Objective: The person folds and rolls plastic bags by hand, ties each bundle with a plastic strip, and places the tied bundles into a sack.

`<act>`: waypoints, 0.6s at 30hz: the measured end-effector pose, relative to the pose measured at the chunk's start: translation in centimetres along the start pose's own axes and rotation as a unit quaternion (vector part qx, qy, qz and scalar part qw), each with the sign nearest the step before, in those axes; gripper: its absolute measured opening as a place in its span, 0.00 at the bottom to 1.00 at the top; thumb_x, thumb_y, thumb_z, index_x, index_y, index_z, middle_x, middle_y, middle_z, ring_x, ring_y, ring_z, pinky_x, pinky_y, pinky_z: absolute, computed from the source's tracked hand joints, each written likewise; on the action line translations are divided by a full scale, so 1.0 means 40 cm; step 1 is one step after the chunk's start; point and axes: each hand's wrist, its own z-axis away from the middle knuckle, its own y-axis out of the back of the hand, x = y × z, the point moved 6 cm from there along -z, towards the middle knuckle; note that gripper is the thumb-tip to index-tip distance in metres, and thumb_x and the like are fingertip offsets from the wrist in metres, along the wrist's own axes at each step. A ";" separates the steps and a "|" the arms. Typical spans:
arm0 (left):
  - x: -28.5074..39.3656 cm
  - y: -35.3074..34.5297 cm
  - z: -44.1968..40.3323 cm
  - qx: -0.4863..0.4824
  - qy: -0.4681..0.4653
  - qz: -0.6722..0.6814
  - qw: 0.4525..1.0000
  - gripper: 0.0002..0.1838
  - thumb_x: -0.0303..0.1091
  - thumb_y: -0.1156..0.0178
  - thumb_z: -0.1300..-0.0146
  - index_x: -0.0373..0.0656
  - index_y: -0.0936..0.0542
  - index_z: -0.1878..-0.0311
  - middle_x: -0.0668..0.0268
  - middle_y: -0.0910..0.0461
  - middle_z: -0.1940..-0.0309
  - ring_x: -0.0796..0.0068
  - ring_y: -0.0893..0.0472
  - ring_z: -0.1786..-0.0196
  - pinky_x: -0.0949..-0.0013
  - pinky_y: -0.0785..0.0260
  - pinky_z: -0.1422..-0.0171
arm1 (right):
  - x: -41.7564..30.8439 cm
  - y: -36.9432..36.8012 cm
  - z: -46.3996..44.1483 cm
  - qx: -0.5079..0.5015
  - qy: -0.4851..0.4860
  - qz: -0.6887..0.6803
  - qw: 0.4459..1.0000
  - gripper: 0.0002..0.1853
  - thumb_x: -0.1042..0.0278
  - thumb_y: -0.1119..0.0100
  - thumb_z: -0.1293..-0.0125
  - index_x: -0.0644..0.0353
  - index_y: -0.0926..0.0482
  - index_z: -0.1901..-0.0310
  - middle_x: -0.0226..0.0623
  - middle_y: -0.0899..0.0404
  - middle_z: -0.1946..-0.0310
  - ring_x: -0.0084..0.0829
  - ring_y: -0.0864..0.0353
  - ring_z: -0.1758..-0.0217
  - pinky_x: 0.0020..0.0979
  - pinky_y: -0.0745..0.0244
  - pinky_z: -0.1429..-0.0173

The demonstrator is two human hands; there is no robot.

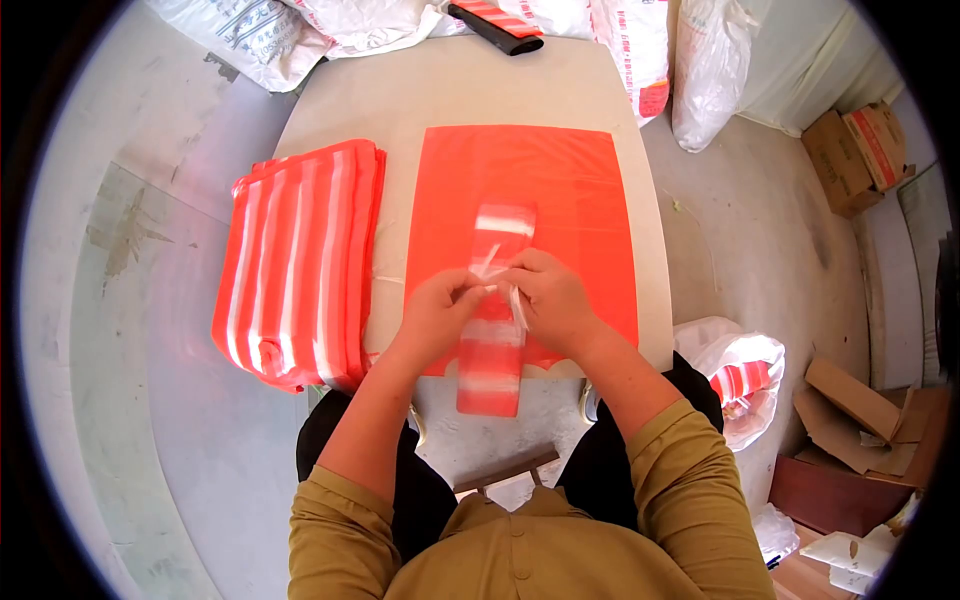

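Brown shirt (pixel 515 555) at bottom; mid-frame, a white strip (pixel 518 309) is pinched by left hand (pixel 440 308) and right hand (pixel 553 296), apparently being tied round striped bundle (pixel 492 345); tightening seems needed.

Blue and red characters (pixel 262 32) on white bulging plastic sacks (pixel 630 50) beyond the far edge of the beige table (pixel 380 95) are not readable.

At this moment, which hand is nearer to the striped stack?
Left. The left hand is to the right of the striped stack, not touching it; the right hand is farther right.
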 end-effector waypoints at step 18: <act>0.011 0.038 -0.004 0.118 -0.060 -0.328 0.936 0.13 0.35 0.31 0.38 0.35 0.20 0.72 0.50 0.21 0.69 0.48 0.19 0.61 0.49 0.27 0.57 | 0.125 0.007 0.055 -0.031 -0.266 -0.267 0.926 0.13 0.64 0.39 0.30 0.66 0.20 0.69 0.40 0.20 0.61 0.38 0.19 0.58 0.36 0.24 0.52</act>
